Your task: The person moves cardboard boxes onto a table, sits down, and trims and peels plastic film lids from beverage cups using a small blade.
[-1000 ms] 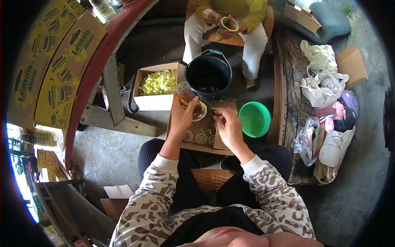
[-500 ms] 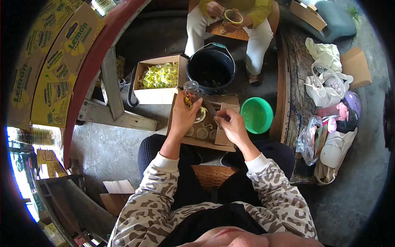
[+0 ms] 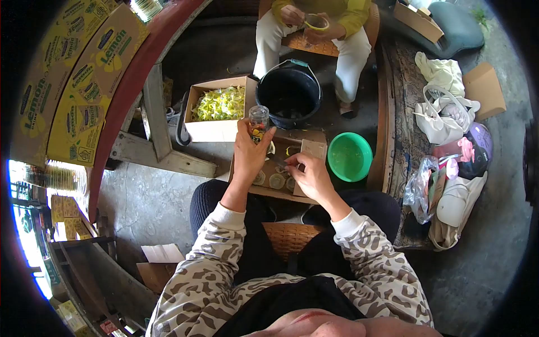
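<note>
My left hand (image 3: 250, 150) is wrapped round a clear jar (image 3: 259, 114) that bears red and yellow markings low on its side. My right hand (image 3: 312, 177) pinches a thin, dark flat strip (image 3: 277, 161), perhaps a blade; its tip points at the lower part of the jar, and I cannot tell whether they touch. Below both hands is a shallow cardboard box (image 3: 264, 192) with several round clear jars (image 3: 277, 181) standing in it. The fingers partly hide the jar's lower part.
Beyond my hands are a black bucket (image 3: 263, 101) and a cardboard box (image 3: 210, 132) of yellow-green scraps (image 3: 218, 104). A green basin (image 3: 362, 174) stands right. Opposite, a person's hands (image 3: 331, 31) hold a round-rimmed container (image 3: 316, 22). A wooden trestle leg (image 3: 168, 160) is left; bags (image 3: 441, 126) lie right.
My right hand and the strip have moved slightly left and down, closer to the jar. My left hand still holds the jar, its lower part now turned a little differently.
</note>
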`<act>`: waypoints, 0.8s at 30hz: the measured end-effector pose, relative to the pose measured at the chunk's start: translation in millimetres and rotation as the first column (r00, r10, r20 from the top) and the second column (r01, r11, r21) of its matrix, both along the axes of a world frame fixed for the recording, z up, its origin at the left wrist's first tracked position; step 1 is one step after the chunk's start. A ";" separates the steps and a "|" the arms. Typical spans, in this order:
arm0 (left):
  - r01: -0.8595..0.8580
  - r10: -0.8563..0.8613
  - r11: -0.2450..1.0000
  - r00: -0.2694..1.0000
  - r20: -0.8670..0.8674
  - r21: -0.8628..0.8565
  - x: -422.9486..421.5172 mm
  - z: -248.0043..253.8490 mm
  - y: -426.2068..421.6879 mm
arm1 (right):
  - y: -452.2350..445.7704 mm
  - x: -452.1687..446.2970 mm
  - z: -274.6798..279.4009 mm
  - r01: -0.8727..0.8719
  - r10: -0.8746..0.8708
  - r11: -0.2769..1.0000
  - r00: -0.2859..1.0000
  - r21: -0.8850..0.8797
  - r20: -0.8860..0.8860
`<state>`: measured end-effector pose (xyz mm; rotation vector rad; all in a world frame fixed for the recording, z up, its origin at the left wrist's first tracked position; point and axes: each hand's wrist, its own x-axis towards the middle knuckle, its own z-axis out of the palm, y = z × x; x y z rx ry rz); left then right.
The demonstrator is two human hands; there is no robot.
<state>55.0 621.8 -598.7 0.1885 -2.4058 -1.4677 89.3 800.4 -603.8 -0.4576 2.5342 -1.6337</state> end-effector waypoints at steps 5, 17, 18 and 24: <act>0.011 -0.017 0.996 0.998 0.065 0.085 0.8 7.0 -2.3 | 5.7 -7.4 -3.2 0.198 -0.193 0.977 0.979 0.084 -0.066; 0.007 0.011 0.976 0.997 -0.082 0.216 -1.1 4.0 -1.9 | 5.1 -11.5 -2.4 0.272 -0.239 0.960 0.921 0.068 -0.306; 0.004 0.014 0.977 0.996 -0.082 0.215 -0.9 5.2 -2.0 | 3.3 -9.9 -0.1 0.273 -0.227 0.960 0.897 0.071 -0.378; -0.109 0.124 0.973 0.991 -0.060 0.205 2.2 16.0 0.5 | -8.1 7.9 4.2 0.217 -0.137 0.968 0.879 0.125 -0.457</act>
